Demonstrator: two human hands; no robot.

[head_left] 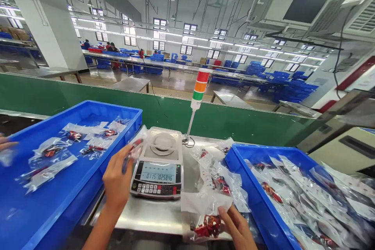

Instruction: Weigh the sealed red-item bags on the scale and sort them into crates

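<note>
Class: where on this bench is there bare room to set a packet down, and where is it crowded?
Bare steel tabletop lies in front of the white digital scale, beside the left blue plastic tray; that tray's near floor is free. The right blue plastic tray, heaped with clear packets, is crowded.

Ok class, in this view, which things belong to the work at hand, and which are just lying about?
Part of the work:
left hand holding a plastic packet
right hand on a packet of red parts
digital scale
blue tray on the left
blue tray on the right

Just around:
stack light
green conveyor side
</note>
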